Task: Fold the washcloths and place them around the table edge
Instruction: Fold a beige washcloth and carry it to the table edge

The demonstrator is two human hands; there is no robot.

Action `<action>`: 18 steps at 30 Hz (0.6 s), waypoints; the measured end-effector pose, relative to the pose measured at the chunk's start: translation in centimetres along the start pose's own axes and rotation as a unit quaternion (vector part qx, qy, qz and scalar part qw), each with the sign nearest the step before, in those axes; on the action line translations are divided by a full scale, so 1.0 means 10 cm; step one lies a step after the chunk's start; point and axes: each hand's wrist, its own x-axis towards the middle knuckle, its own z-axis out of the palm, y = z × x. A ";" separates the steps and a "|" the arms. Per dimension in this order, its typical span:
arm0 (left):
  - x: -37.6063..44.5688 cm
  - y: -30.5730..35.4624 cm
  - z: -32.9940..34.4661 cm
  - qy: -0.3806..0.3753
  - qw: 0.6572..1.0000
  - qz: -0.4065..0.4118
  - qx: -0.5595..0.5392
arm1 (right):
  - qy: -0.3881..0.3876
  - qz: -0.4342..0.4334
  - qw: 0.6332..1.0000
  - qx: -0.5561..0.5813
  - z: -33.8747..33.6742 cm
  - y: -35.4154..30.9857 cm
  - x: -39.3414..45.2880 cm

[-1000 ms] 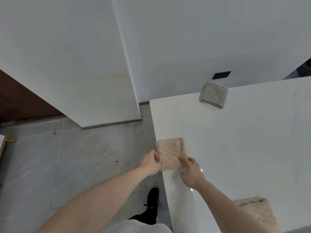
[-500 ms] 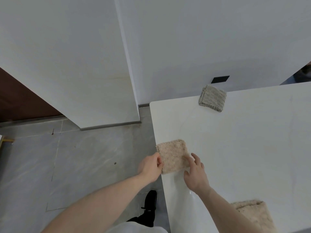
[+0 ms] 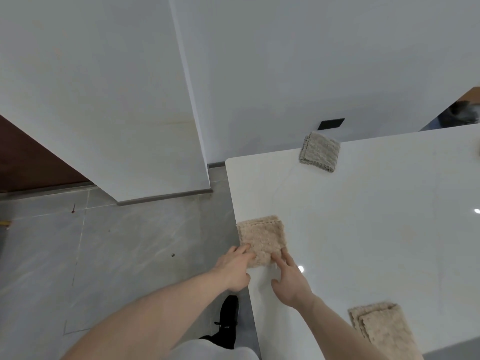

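A folded beige washcloth (image 3: pixel 261 237) lies flat at the left edge of the white table (image 3: pixel 363 216). My left hand (image 3: pixel 235 268) rests at the cloth's near left corner, fingers stretched onto it. My right hand (image 3: pixel 288 278) lies flat with its fingertips pressing the cloth's near right corner. A folded grey washcloth (image 3: pixel 320 151) sits at the far edge of the table. Another folded beige washcloth (image 3: pixel 380 331) lies near the front edge, right of my right forearm.
The table's rounded far-left corner (image 3: pixel 228 162) stands close to a white wall (image 3: pixel 285 74) with a black socket (image 3: pixel 331 123). Grey tiled floor (image 3: pixel 117 242) lies to the left. My black shoe (image 3: pixel 228 315) shows beside the table edge.
Both hands have let go of their pinch on the beige washcloth and now lie with fingers spread flat on its near corners. The cloth has stayed at the left table edge.
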 end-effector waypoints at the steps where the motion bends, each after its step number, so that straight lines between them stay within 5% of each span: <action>1: -0.01 0.01 -0.03 0.037 0.999 0.011 -0.003 | 0.014 -0.005 1.000 0.003 0.01 -0.01 -0.02; 4: -0.01 0.02 -0.06 0.097 0.995 0.033 -0.003 | 0.070 -0.021 0.997 0.001 0.07 -0.05 -0.10; 13: 0.10 0.01 -0.19 -0.079 0.994 -0.046 0.055 | -0.032 0.017 0.999 -0.012 0.11 0.00 -0.08; 18: 0.08 0.17 -0.32 -0.060 0.997 -0.040 0.027 | -0.020 0.031 0.999 0.009 -0.03 -0.12 -0.12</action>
